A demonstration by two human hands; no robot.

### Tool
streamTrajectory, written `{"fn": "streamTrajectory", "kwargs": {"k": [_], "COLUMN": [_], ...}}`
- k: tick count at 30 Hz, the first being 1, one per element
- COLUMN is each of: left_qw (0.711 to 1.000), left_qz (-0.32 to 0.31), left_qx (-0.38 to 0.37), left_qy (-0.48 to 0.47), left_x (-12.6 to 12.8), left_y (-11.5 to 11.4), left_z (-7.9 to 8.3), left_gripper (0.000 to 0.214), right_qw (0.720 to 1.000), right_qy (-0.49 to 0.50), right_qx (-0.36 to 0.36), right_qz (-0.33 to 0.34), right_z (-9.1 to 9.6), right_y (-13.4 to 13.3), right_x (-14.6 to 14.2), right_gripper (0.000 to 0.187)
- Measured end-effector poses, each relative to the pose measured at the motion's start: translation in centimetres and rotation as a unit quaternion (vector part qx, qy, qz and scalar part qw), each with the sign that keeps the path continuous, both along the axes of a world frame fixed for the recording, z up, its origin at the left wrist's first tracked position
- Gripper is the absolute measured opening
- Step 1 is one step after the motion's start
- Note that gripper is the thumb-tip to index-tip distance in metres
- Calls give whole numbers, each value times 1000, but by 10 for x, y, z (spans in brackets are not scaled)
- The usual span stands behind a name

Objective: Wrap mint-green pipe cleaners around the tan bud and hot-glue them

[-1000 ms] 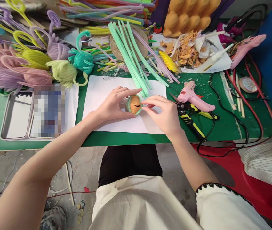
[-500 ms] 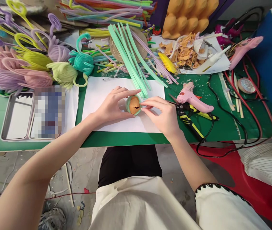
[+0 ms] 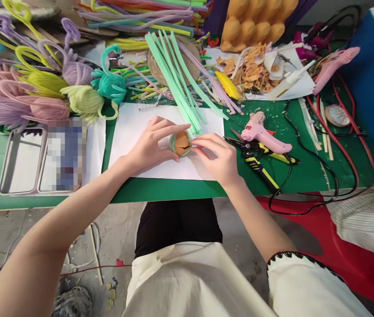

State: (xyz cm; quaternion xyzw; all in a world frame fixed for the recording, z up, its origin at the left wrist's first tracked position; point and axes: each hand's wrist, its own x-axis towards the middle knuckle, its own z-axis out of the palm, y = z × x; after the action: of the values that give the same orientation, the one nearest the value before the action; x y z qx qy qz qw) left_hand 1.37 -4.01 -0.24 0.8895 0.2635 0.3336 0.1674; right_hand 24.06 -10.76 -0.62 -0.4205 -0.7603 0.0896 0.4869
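Over a white sheet of paper (image 3: 124, 145) I hold a small round orange-brown piece (image 3: 182, 143) with a dark slit across it and a pale green fuzzy rim, like pipe cleaner, around its edge. My left hand (image 3: 154, 143) grips it from the left, thumb below and fingers above. At its right edge, the fingertips of my right hand (image 3: 218, 156) are pinched together against the green rim; what exactly lies between them is too small to make out. Just behind the hands, a bundle of mint-green pipe cleaners (image 3: 177, 83) reaches down onto the paper.
To the right lie a pink glue gun (image 3: 266, 138) and black-yellow pliers (image 3: 261, 174) with a cable. Pipe-cleaner swans (image 3: 81, 99) crowd the left, above an open case (image 3: 22, 160). Orange scraps (image 3: 256, 70) and an orange egg-carton tray (image 3: 258, 24) are at the back.
The whole view has shifted slightly. The round piece has tilted a little in my hands, its slit now lower right; both hands keep nearly the same hold.
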Motion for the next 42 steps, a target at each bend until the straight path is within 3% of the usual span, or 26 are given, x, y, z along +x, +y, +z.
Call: {"fn": "streamTrajectory", "kwargs": {"k": [18,25,34,42], "left_qw": [996,998,996,994], "left_qz": [-3,16,60,79], "left_qx": [90,66,42,7], "left_qy": [13,-9,-56,-69], "left_x": [-4,-1,9,12], "left_y": [-11,-18,-26,-29], "left_z": [1,5,4,4], "left_gripper": [62,78,59,55], "right_qw": [999,998,997,997], "right_qy": [0,-4,-6,-16], "right_qx": [43,65,76,64], "right_qz": [24,19,31,35], "right_z": [-2,-4,-5,-5], "right_y": [-5,-6,-6,-7], "right_x": [-3,-5,-7,-5], "right_gripper": [17,17,18,28]}}
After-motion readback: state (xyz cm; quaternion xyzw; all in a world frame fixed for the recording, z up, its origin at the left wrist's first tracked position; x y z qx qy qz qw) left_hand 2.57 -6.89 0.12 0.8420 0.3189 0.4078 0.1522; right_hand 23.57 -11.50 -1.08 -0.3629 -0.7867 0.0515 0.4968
